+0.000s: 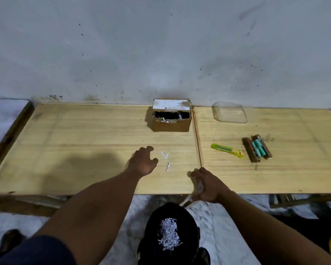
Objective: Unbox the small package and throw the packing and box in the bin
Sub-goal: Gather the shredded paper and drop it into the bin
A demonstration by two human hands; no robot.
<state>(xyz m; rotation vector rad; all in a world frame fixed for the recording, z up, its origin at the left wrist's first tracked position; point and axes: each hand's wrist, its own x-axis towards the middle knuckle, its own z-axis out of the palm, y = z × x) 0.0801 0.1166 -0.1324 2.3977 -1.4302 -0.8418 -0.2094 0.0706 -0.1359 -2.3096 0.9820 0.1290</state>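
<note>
Currently, head view: the open cardboard box point(170, 122) sits at the far edge of the wooden table point(84, 140), against the wall, with a few shreds visible inside. The left hand point(143, 161) hovers over the tabletop, fingers loosely curled and holding nothing, just beside loose paper scraps point(167, 161). The right hand point(208, 185) grips a wad of shredded paper point(198, 185) at the near table edge, above the black bin point(187, 222), which holds more shreds. To the right lie a utility knife point(227, 150), a holder with teal cylinders point(257, 148) and a clear plastic tray point(229, 112).
</note>
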